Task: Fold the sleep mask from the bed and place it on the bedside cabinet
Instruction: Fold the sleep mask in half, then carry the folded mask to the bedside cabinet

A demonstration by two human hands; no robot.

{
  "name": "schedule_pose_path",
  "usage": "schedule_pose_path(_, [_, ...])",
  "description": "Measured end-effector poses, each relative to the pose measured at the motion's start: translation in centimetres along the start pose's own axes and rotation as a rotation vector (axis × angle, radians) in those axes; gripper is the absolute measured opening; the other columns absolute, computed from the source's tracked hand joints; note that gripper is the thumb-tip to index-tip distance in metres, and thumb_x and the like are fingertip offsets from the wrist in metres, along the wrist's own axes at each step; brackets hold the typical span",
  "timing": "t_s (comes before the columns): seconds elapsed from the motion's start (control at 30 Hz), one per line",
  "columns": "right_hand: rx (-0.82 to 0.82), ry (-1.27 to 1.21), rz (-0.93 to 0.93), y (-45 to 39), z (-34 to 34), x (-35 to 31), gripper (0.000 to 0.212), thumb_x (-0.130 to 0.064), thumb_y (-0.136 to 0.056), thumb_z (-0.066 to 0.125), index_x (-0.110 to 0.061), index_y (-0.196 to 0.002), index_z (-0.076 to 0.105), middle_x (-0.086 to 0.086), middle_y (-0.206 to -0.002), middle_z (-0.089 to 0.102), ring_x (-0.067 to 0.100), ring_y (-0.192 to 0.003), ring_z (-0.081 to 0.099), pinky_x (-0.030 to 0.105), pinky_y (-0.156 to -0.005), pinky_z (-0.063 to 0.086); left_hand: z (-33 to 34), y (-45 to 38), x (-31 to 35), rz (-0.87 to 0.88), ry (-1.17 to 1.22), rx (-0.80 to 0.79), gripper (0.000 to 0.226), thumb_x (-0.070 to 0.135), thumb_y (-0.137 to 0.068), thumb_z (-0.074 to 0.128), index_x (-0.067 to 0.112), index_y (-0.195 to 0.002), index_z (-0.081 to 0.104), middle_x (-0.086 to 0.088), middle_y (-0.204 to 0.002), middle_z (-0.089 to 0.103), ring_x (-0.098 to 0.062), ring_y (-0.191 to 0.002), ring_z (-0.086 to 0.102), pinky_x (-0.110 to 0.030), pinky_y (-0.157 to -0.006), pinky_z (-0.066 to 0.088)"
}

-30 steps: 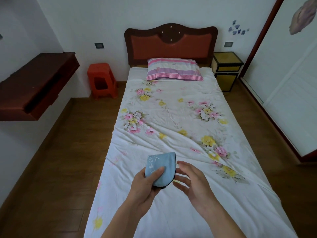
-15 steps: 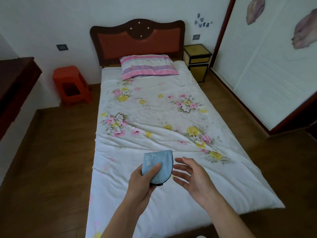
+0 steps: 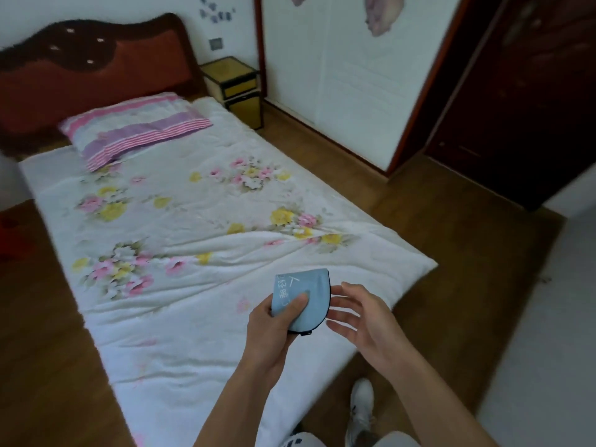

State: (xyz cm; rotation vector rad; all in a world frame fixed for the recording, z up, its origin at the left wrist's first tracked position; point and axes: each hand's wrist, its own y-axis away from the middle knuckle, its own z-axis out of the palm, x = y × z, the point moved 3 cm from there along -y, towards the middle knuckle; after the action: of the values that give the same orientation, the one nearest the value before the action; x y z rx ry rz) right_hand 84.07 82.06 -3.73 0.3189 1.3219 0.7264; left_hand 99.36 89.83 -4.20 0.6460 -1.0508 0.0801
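Above the bed (image 3: 200, 221) corner, left hand (image 3: 274, 327) still pinching folded sleep mask (image 3: 309, 298), right hand (image 3: 361, 317) spread empty, view swung rightward

Soft matt blue cloth, that folded sleep mask (image 3: 308, 296); at ten o'clock a rumpled floral quilt (image 3: 193, 227), cloth too; glossy wood-plank floor (image 3: 451, 227) at three o'clock.

Bed (image 3: 225, 317) covered by white floral quilt (image 3: 180, 221), rumpled toward the foot end. Pink-and-purple striped pillow (image 3: 135, 130) lying at the head (against the headboard (image 3: 90, 75)). Bedside cabinet (image 3: 235, 88) standing on the wooden floor (image 3: 435, 227), just beside the bed's far corner.
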Motion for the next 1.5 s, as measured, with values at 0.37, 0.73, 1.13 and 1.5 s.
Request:
schedule_pose_path(0.37, [0.304, -0.239, -0.108, 3.3, -13.7, -2.1, 0.031, -0.033, -0.093, 0.065, -0.007, -0.108, 0.074, 0.024, -0.113, 0.072, 0.035, -0.099, 0.073, 0.044, -0.090, 0.060, 14.4, -2.6, -4.3, -0.114, -0.188, -0.348, 0.024, 0.016, -0.082, 0.076, 0.009, -0.105, 0.073, -0.006, -0.089, 0.080, -0.019, -0.077, 0.076, -0.025, -0.058, 0.057])
schedule_pose_path(0.73, [0.390, -0.410, -0.169, -0.7, -31.1, -8.8, 0.026, -0.033, -0.094, 0.063, -0.012, -0.101, 0.077, 0.015, -0.103, 0.077, 0.029, -0.097, 0.074, 0.038, -0.080, 0.059, 33.9, -7.8, -9.7, -0.156, -0.310, -0.439, 0.034, 0.020, -0.080, 0.078, 0.011, -0.111, 0.071, -0.009, -0.101, 0.078, -0.023, -0.092, 0.074, -0.028, -0.066, 0.058])
schedule_pose_path(1.13, [0.432, -0.499, -0.214, -4.5, -51.0, -19.0, 0.043, -0.041, -0.079, 0.075, -0.013, -0.112, 0.071, 0.011, -0.106, 0.078, 0.026, -0.099, 0.075, 0.037, -0.078, 0.060, 56.3, -12.2, -14.0, -0.204, -0.284, -0.514, 0.046, 0.028, -0.066, 0.084, 0.014, -0.108, 0.071, -0.007, -0.102, 0.080, -0.024, -0.097, 0.075, -0.029, -0.069, 0.061])
schedule_pose_path(1.5, [0.495, -0.537, -0.227, -9.2, -61.0, -23.7, 0.022, -0.039, -0.083, 0.071, -0.021, -0.091, 0.080, 0.010, -0.099, 0.079, 0.025, -0.092, 0.076, 0.033, -0.072, 0.061, 67.8, -18.7, -17.0, -0.281, -0.325, -0.573, 0.032, 0.018, -0.069, 0.081, 0.011, -0.100, 0.075, -0.012, -0.099, 0.080, -0.025, -0.089, 0.076, -0.027, -0.063, 0.060])
